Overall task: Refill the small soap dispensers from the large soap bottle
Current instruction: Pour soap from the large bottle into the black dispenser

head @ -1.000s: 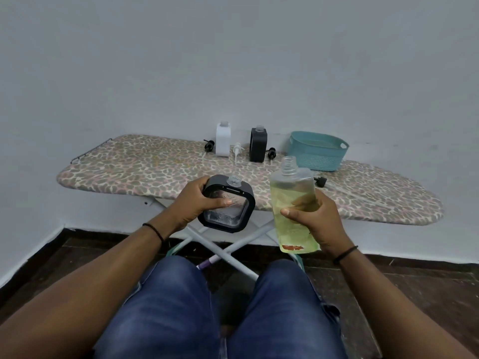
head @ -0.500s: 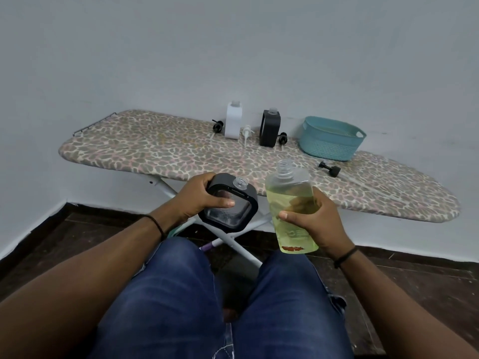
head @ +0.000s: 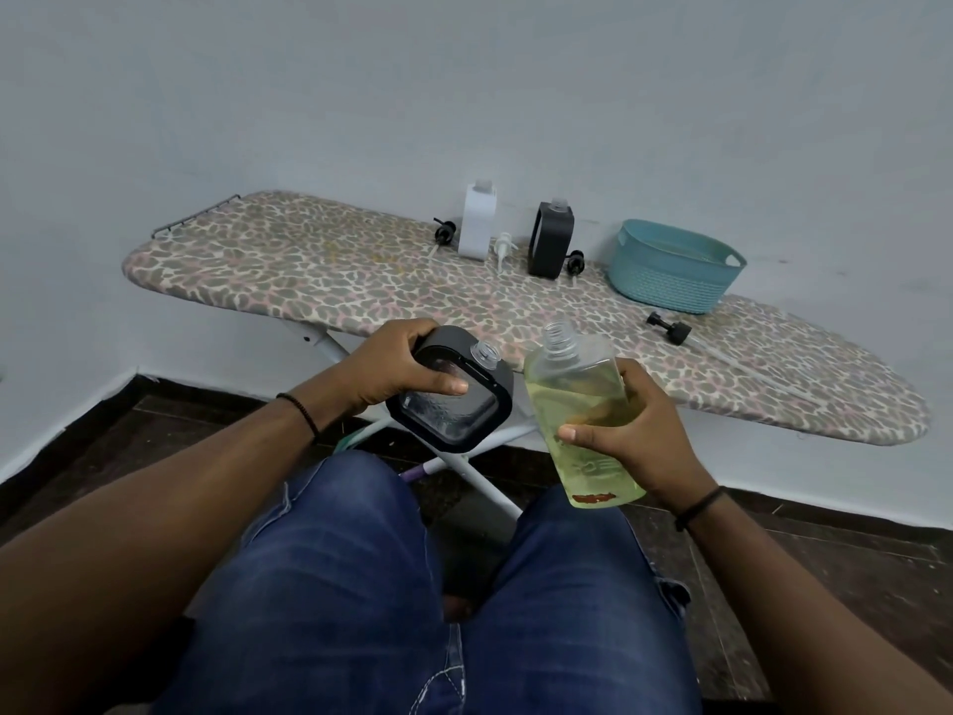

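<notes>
The left hand (head: 384,376) grips a small square soap dispenser with a black frame and clear window (head: 454,392), fingers curled over its top edge and thumb pressed across the clear face. Its clear threaded neck is uncapped and tilts toward the right. The right hand (head: 637,436) grips a large clear plastic soap bottle holding pale yellow liquid (head: 577,420), thumb on the front and fingers wrapped behind. The bottle is also uncapped, leaning slightly left, its mouth just beside the dispenser's neck but apart from it. Faint embossed lettering and a torn red scrap of label sit low on the bottle; neither can be read.

Both are held above the person's blue jeans, in front of a leopard-print ironing board (head: 330,270). On the board's far side stand a white rectangular dispenser (head: 478,224) and a black dispenser (head: 551,242), both without pumps. A black pump head (head: 444,233), a white pump head (head: 503,247) and another black pump head (head: 574,260) lie beside them. A teal woven-pattern plastic basket (head: 673,268) stands further right, with a black cap (head: 669,328) lying near it.
</notes>
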